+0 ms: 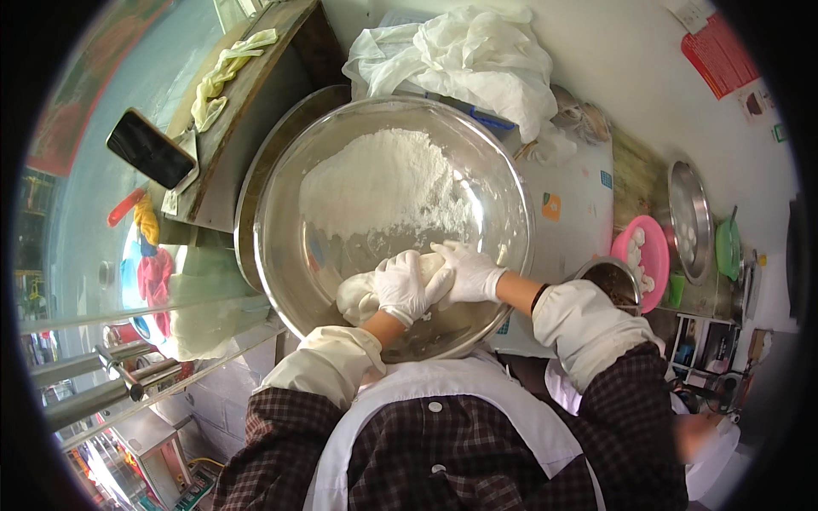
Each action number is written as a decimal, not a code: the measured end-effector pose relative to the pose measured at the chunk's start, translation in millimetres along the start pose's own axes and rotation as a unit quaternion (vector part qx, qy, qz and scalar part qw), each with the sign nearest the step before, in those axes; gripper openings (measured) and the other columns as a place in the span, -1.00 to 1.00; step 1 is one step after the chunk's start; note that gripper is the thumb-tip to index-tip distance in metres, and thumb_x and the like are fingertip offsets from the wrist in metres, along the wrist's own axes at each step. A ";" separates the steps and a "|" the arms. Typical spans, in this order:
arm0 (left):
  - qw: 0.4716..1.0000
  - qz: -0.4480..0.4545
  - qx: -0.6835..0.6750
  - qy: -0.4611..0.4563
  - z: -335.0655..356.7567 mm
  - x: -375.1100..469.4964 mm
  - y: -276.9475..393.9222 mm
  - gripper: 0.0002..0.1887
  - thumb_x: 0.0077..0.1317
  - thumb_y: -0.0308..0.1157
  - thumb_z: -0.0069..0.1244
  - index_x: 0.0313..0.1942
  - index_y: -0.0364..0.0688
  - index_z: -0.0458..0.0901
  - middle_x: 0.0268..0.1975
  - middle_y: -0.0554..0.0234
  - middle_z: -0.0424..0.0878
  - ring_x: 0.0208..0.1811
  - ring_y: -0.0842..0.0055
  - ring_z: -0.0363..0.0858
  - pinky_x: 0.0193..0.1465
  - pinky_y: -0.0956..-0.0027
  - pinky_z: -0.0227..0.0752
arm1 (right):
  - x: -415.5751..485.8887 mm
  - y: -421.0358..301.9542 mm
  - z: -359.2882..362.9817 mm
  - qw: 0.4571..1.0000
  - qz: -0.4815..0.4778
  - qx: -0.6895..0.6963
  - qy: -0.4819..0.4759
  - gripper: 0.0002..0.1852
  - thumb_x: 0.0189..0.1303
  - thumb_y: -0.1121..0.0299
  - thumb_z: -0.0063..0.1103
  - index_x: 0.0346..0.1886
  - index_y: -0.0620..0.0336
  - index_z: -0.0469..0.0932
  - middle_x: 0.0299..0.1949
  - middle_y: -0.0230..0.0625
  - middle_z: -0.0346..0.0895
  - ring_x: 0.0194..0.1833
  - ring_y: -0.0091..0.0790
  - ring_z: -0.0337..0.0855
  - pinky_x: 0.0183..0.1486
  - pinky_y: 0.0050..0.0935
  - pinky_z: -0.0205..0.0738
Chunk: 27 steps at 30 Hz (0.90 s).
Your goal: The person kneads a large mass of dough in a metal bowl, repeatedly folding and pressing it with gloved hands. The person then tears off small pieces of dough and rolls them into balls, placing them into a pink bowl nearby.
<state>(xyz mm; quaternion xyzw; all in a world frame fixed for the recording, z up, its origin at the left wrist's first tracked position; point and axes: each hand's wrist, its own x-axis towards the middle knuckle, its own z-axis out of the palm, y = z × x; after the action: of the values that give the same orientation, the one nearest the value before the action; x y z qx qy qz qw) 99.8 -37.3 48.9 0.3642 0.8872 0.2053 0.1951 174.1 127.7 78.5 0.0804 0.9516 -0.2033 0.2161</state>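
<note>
A large stainless steel basin (286, 290) stands right before me. In its near part lies a lump of white dough (355, 296), partly hidden under my hands. My left hand (402, 286), in a thin white glove, grips the dough from above with bent fingers. My right hand (471, 273), gloved the same way, presses on the right end of the dough, its fingers curled over it. The two hands meet at the thumbs. A broad heap of white flour (377, 179) covers the far side of the basin floor, apart from most of the dough.
A second metal basin (250, 211) shows behind the left rim. On a ledge at the left are a smartphone (151, 148) and a yellowish glove (220, 83). White cloth (466, 51) lies beyond. At the right stand a pink bowl with dough pieces (658, 255) and a metal bowl of dark filling (610, 281). Another person's hand (700, 437) shows lower right.
</note>
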 end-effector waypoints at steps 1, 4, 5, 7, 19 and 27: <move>0.999 0.012 -0.021 0.022 9.3 3.5 -5.3 -0.24 0.32 0.33 0.01 0.08 -0.28 0.56 0.05 -0.09 0.69 0.08 0.01 0.64 0.26 -0.04 0.38 | 6.1 4.1 4.7 1.000 -0.003 0.015 0.004 0.16 -0.32 -0.20 0.66 0.42 0.19 0.41 0.21 0.05 0.55 0.20 0.08 0.62 0.28 -0.05 0.54; 0.996 0.057 -0.045 0.059 27.3 27.3 -26.9 -0.39 0.37 0.23 -0.02 0.07 -0.17 0.59 0.04 -0.02 0.70 0.08 0.03 0.63 0.22 -0.05 0.39 | 26.0 8.1 17.7 0.997 0.070 0.026 0.005 0.02 -0.26 -0.22 0.62 0.30 0.14 0.48 0.02 -0.05 0.68 0.10 0.07 0.71 0.20 -0.04 0.60; 0.996 0.056 -0.048 0.054 31.3 38.7 -32.8 -0.41 0.37 0.21 -0.02 0.07 -0.14 0.60 0.02 -0.02 0.71 0.06 0.04 0.65 0.20 -0.04 0.41 | 34.6 11.9 18.8 0.996 0.071 0.046 0.017 -0.01 -0.24 -0.23 0.60 0.27 0.13 0.50 0.02 -0.04 0.69 0.10 0.07 0.71 0.20 -0.03 0.60; 0.999 0.028 -0.036 0.011 35.9 60.0 -41.6 -0.46 0.38 0.18 -0.02 0.06 -0.09 0.62 -0.01 -0.02 0.73 0.04 0.06 0.67 0.17 -0.03 0.45 | 48.8 19.0 20.7 0.992 0.110 0.060 0.001 -0.08 -0.21 -0.25 0.56 0.22 0.11 0.54 0.01 -0.04 0.69 0.09 0.07 0.72 0.18 -0.03 0.60; 0.973 -0.016 -0.073 -0.220 -6.9 88.8 -30.2 -0.23 0.47 0.43 -0.33 0.11 0.00 0.76 -0.02 -0.10 0.80 0.07 -0.01 0.74 0.22 0.06 0.51 | 33.1 15.1 13.1 1.000 0.011 -0.017 -0.006 -0.21 -0.02 -0.26 0.43 0.04 0.28 0.61 0.04 0.05 0.66 0.10 0.02 0.72 0.14 -0.09 0.63; 0.992 0.076 -0.070 0.075 24.8 -19.3 -4.3 -0.53 0.36 0.05 0.10 -0.04 -0.21 0.62 0.05 0.00 0.69 0.13 0.08 0.61 0.22 -0.04 0.41 | -20.9 14.3 6.4 1.000 -0.001 -0.001 -0.022 0.38 -0.33 -0.37 0.61 0.51 0.36 0.23 0.25 0.10 0.50 0.26 0.10 0.61 0.29 -0.06 0.57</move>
<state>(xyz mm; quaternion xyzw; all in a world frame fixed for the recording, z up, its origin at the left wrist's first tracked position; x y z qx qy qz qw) 122.4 -48.6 29.7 0.3998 0.8522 0.3083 0.1372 198.6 136.6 77.5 0.0745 0.9469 -0.2047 0.2364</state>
